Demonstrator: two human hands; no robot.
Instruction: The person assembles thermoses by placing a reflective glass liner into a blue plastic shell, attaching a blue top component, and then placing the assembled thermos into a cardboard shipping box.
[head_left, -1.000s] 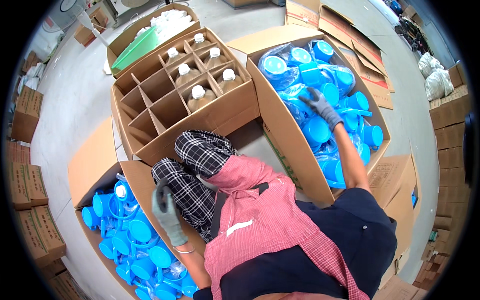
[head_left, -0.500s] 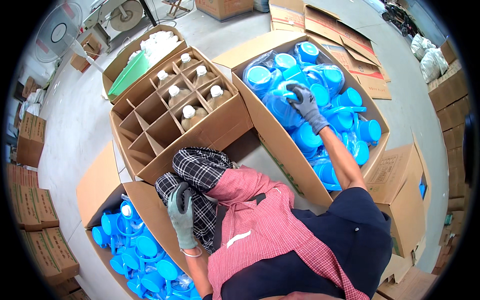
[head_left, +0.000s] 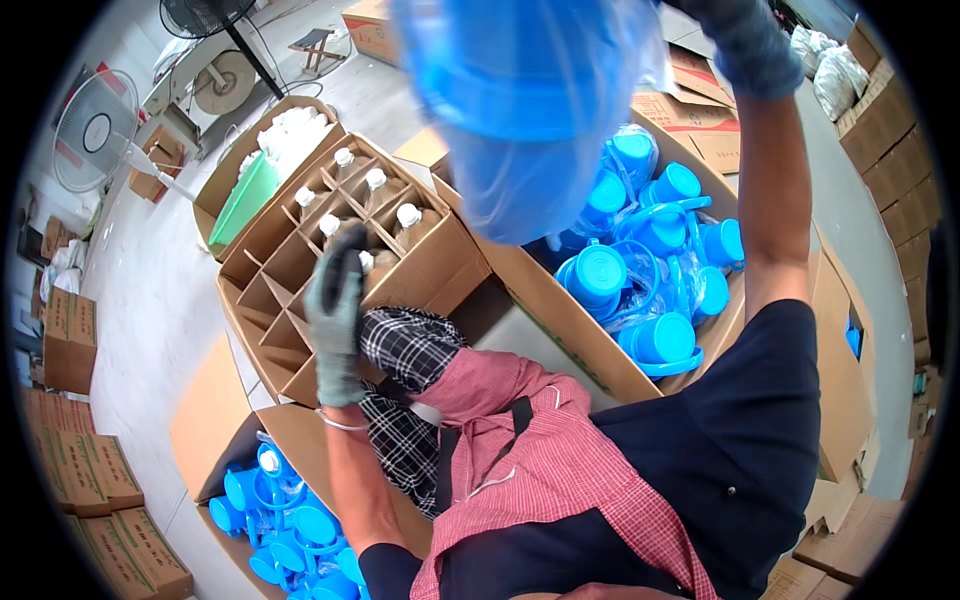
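High up and close to the view, a blue plastic vessel (head_left: 520, 90) in a clear plastic bag hangs blurred. My gloved right hand (head_left: 748, 45) is raised at the top edge beside it, closed on the bag; its fingertips are partly cut off. Below it lie several blue plastic vessels with round tops and handles (head_left: 598, 275), some bagged, in a large cardboard box (head_left: 580, 345). My gloved left hand (head_left: 335, 325) holds nothing, its fingers stretched out over the near side of a divided carton (head_left: 430, 275). White-capped clear bottles (head_left: 410, 228) fill part of that carton; its other compartments hold none.
At lower left another box holds more blue vessels (head_left: 290, 540). Behind the carton sits a box with a green scoop-like basin (head_left: 240, 205) and white items. A pedestal fan (head_left: 97, 132) stands at the far left. Stacked cartons (head_left: 125, 555) line both sides.
My right hand has risen out of the large box, lifting a bagged blue vessel up close to the view. My left hand has moved from above my knee forward to the divided carton.
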